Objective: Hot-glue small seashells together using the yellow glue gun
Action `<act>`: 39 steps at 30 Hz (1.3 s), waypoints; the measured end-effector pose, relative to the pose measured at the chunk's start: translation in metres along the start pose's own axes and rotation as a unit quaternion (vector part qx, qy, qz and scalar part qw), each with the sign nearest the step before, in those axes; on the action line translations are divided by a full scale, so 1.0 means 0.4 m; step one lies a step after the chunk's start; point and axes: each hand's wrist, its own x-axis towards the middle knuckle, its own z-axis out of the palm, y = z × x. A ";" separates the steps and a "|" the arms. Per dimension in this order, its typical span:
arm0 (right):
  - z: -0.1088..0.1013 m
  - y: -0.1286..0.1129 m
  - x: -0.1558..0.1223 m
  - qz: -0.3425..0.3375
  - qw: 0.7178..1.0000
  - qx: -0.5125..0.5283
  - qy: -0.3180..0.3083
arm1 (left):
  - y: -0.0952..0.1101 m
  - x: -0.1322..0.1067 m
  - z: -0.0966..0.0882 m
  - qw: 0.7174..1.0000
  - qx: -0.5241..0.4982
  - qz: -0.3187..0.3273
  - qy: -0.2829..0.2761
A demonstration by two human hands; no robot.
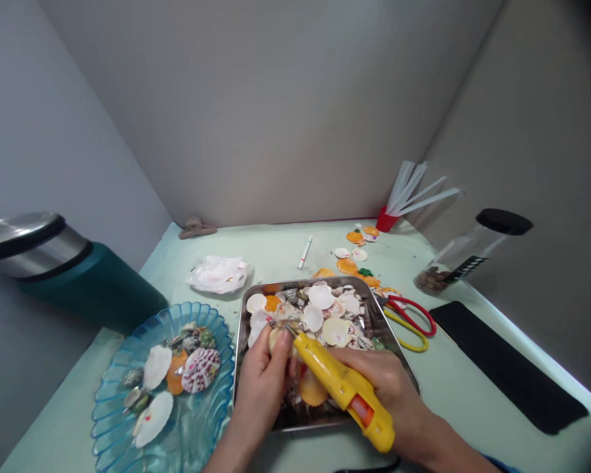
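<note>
My left hand [262,374] is closed around a small pale shell [274,337], held between thumb and fingers above the metal tray [238,348]. A yellow glue gun [342,384] lies in my right hand [387,384], its fingers wrapped around the body. The gun's metal nozzle points up and left, close against the shell; I cannot tell whether they touch. Beneath both hands, the tray holds many white, cream and orange shells [335,332]. My fingers partly hide the held shell.
On the left stand a blue scalloped dish [103,401] of shells and a teal bottle [98,289]. Behind lie crumpled white plastic [219,274] and a marker [305,252]. Rightward are scissors [418,315], a black strip [507,368], a clear jar [465,256] and a red cup [386,220] of white sticks.
</note>
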 end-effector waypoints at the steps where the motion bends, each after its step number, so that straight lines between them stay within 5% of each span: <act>1: 0.000 -0.001 0.000 0.002 1.000 0.001 -0.004 | -0.002 0.000 -0.001 1.000 -0.003 -0.001 -0.013; 15: 0.002 -0.003 0.002 0.016 1.000 0.006 -0.009 | -0.016 0.002 -0.003 0.997 0.003 -0.011 -0.070; 39: 0.000 0.011 -0.008 0.008 0.999 -0.025 0.020 | 0.010 0.002 0.006 0.992 -0.110 -0.067 -0.012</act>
